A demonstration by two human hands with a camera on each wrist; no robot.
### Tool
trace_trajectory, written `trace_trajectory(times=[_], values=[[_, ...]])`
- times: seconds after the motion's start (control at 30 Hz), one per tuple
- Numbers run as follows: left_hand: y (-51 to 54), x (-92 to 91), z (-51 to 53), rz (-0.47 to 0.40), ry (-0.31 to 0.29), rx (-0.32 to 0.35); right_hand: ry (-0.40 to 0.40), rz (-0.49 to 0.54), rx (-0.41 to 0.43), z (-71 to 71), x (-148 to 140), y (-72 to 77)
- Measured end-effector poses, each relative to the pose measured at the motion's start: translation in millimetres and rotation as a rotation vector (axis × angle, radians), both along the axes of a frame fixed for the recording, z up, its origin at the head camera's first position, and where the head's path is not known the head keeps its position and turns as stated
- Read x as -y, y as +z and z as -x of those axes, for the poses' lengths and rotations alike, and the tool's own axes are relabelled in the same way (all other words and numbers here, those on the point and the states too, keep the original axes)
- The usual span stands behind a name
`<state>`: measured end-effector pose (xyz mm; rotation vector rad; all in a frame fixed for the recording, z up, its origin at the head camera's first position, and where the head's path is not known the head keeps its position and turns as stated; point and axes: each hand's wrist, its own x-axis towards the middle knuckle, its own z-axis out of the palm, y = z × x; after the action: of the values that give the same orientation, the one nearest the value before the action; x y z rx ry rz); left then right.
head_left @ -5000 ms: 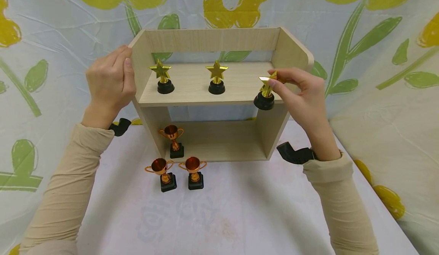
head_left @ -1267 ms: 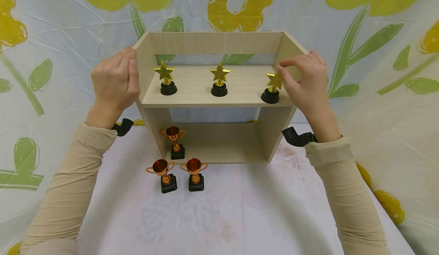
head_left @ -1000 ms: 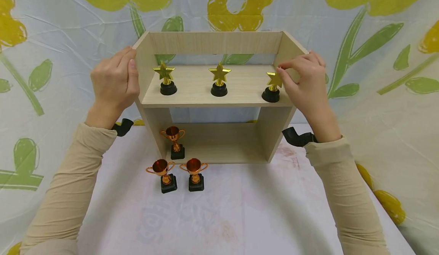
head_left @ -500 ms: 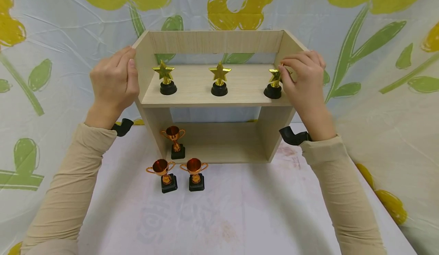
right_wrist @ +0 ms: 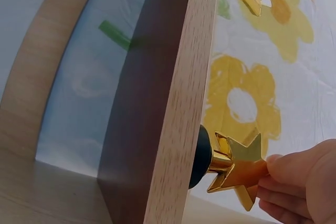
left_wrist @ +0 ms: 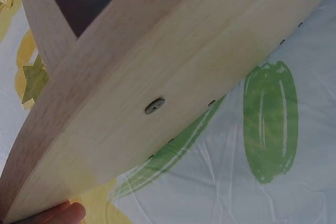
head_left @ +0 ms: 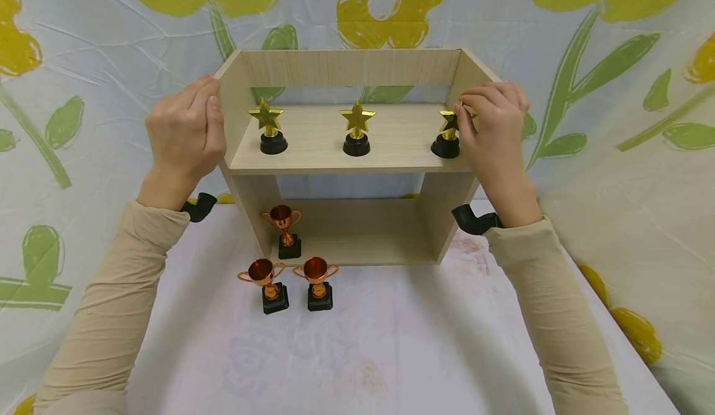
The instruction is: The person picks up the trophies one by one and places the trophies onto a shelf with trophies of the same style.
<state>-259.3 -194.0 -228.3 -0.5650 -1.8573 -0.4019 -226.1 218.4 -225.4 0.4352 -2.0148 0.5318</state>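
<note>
My left hand grips the upper left side edge of the wooden shelf unit; its fingertips show in the left wrist view. My right hand pinches the right gold star trophy by its star, also seen as a gold star in the right wrist view. That trophy's black base is on the upper shelf at the right end. A middle star trophy and a left star trophy stand upright on the same shelf.
One bronze cup trophy stands at the left of the lower compartment. Two more, a left cup and a right cup, stand on the white tabletop before the unit. A flower-patterned cloth hangs behind.
The right star trophy, held above the shelf front five seconds ago, is now on the upper shelf, shifted slightly right and back. My right fingers still pinch it; my left hand keeps its grip.
</note>
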Motion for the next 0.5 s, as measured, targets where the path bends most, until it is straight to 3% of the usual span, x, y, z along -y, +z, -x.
trace_trajectory(times=[0.5], values=[[1.5, -0.8, -0.5, 0.000, -0.001, -0.005, -0.023, 0.018, 0.019, 0.6, 2.1, 1.0]])
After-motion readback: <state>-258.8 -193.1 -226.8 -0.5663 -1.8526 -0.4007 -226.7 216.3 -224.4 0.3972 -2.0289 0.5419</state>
